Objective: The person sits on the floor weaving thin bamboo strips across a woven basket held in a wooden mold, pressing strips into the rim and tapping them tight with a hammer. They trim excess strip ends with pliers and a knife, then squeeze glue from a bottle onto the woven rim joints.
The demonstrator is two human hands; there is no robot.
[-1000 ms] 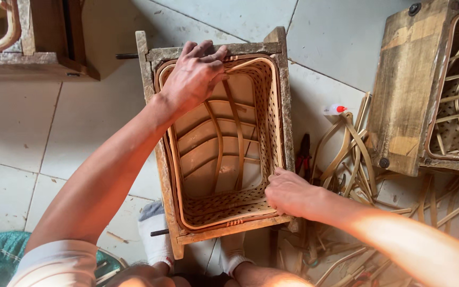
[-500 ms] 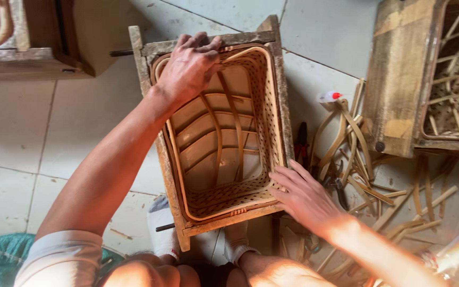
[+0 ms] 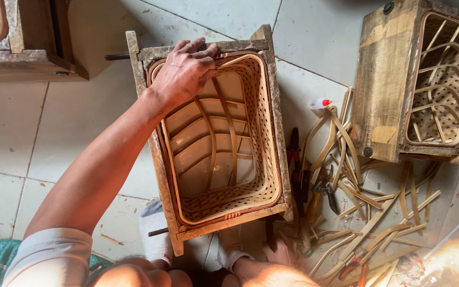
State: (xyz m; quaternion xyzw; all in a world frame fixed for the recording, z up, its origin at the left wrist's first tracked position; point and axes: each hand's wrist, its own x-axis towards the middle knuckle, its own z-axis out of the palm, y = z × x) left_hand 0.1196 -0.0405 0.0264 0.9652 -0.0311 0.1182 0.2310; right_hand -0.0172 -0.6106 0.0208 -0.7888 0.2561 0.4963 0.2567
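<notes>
The left hand is clamped over the far rim of the woven basket, fingers hooked across the top bar of the wooden mould frame that encloses it. The right hand sits low at the frame's near right corner, mostly hidden behind the wood; whether its fingers are closed on anything cannot be told. The two hands are well apart, one at each end of the frame, which stands on the tiled floor between the person's white-socked feet.

Risks, as a judgement: with only one hand pressing at the far end, the frame could rock or slide on the smooth tile. The thin rim strip under the left fingers could crack or spring out of the mould if pulled too hard. Loose bamboo strips and the pliers lie just beside the right corner, where a groping hand could catch on them.

Against the frame of half a second ago, the right hand has dropped from the near right edge of the basket down below the frame's corner. The left hand has kept its hold on the far rim.
</notes>
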